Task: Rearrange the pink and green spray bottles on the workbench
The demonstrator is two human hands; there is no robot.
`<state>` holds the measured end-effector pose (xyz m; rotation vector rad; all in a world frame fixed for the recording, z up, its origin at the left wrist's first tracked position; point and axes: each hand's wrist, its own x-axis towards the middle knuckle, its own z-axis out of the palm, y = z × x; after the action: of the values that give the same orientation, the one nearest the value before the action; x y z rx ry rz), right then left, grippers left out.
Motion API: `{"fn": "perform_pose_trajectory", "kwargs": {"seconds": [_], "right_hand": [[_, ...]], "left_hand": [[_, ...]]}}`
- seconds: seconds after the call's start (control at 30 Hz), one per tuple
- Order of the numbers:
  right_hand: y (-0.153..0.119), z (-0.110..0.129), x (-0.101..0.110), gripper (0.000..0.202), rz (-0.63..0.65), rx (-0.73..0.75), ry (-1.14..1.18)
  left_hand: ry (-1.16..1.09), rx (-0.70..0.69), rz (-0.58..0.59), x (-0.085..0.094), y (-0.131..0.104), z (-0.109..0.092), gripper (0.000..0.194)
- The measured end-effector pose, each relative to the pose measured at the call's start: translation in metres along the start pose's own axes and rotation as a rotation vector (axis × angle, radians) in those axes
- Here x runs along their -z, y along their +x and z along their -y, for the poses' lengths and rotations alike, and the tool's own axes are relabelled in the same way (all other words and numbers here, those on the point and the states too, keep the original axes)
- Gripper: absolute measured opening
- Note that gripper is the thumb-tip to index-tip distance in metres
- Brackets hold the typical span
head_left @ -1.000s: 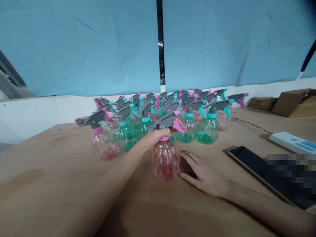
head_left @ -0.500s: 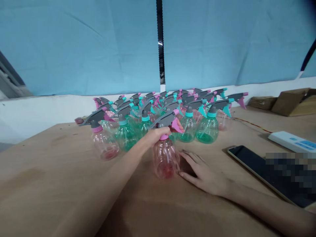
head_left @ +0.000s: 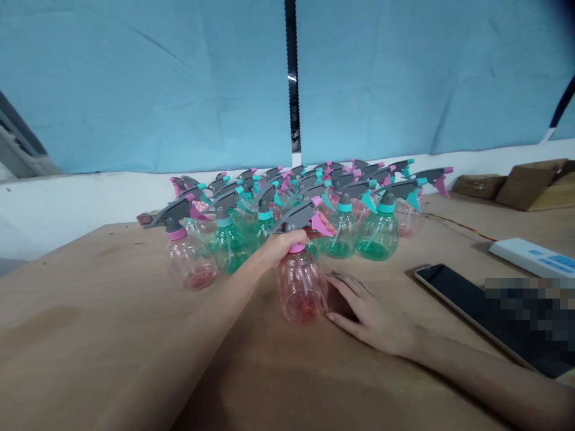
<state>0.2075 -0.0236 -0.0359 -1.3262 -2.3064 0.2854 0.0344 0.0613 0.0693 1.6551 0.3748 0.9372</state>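
A clear pink spray bottle (head_left: 302, 293) with a grey head and pink trigger stands upright at the table's middle. My left hand (head_left: 287, 244) is wrapped round its neck, just under the spray head, with fingertips showing behind the trigger. At the bottle's lower right side, my right hand (head_left: 359, 308) rests on the table with fingers apart, its tips at or touching the bottle wall. Another pink spray bottle (head_left: 191, 263) stands to the left. Close behind are green spray bottles, one left of centre (head_left: 231, 245) and one on the right (head_left: 378, 233).
Several more pink and green spray bottles crowd the back of the wooden table (head_left: 103, 287). To the right lie a dark phone (head_left: 458, 305) and a white power strip (head_left: 530, 254) with a thin cable. A cardboard box (head_left: 530, 184) sits at the back right, before a blue curtain (head_left: 179, 90).
The held bottle's spray head has tilted slightly to the left with my left hand. My right hand has stayed in place.
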Motion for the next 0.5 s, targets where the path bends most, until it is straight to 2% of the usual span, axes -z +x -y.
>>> {"fn": "perform_pose_trajectory", "kwargs": {"seconds": [0.5], "right_hand": [[0.0003,0.0006,0.0012,0.057,0.012,-0.002,0.007]], "left_hand": [[0.033,-0.014,-0.003,0.0018,0.0020,-0.0004,0.036]]}}
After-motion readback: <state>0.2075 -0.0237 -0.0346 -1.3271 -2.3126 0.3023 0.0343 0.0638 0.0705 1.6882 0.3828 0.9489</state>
